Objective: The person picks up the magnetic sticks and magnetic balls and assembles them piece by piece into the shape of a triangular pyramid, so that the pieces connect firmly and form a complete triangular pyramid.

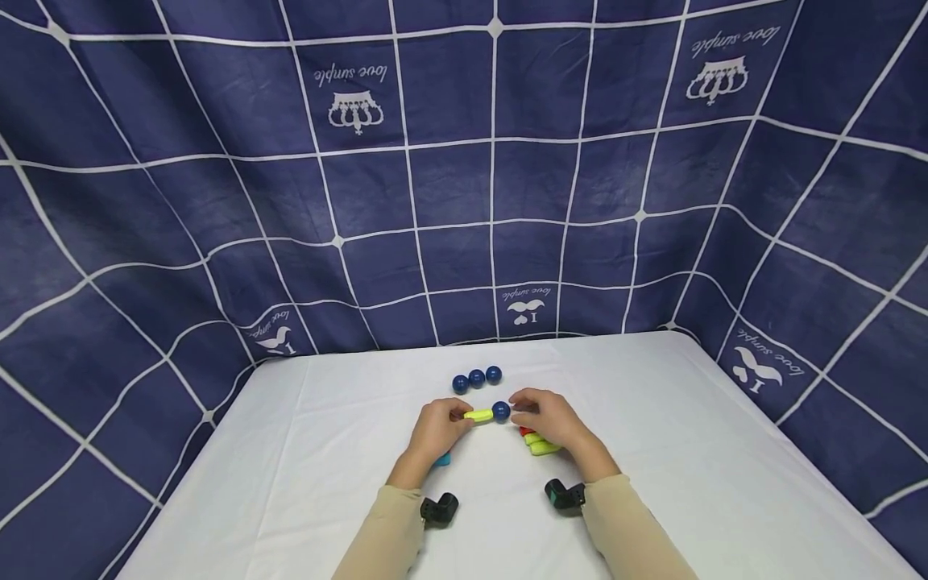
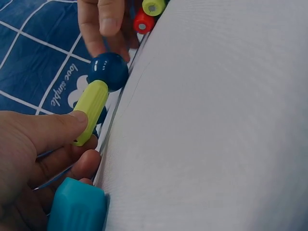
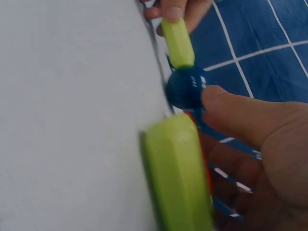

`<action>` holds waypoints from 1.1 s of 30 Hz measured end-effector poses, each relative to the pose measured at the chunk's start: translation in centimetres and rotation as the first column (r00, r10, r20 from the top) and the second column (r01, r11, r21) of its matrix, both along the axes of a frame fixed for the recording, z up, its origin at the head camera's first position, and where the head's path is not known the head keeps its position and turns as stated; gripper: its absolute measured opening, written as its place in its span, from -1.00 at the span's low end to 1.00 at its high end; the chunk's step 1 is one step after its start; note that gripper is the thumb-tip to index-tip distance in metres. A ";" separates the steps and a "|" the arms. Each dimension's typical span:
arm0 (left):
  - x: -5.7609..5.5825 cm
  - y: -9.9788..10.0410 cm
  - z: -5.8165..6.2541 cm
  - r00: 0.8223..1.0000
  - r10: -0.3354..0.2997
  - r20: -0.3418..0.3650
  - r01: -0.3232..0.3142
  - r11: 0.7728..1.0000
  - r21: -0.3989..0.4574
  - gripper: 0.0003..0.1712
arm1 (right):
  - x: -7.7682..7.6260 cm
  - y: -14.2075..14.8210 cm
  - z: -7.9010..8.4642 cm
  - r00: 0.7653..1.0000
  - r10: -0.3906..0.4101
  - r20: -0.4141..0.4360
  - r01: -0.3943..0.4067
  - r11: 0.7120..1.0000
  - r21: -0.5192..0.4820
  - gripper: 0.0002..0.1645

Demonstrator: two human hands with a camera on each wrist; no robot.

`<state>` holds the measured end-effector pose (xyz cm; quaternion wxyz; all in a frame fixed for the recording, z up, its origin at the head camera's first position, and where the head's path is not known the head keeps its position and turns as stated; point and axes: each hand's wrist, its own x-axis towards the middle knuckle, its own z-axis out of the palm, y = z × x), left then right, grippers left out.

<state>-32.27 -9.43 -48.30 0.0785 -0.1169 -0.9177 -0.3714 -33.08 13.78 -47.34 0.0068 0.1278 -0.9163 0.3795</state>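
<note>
A table (image 1: 312,475) spread with a white cloth (image 1: 725,483) carries the things. The cloth is mostly smooth, with a long faint crease running down its left part, and the table's far right corner looks rounded.

Toward the far edge, three dark blue balls (image 1: 476,378) lie in a short slanting row, the right-hand one farthest back; they sit so close that contact between them cannot be told.

Nearer and to the right, a red rod (image 1: 525,431) and two yellow-green rods (image 1: 545,449) lie bunched side by side, the red one farthest back. On the nearer left lies a faceted teal piece (image 2: 77,204), largely hidden in the head view.
</note>
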 end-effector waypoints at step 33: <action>0.2 -0.4 -0.3 0.998 0.056 -0.003 -0.056 0.995 -0.077 -0.85 | 0.2 2.4 0.2 0.998 0.010 0.059 -0.013 0.998 0.058 -0.93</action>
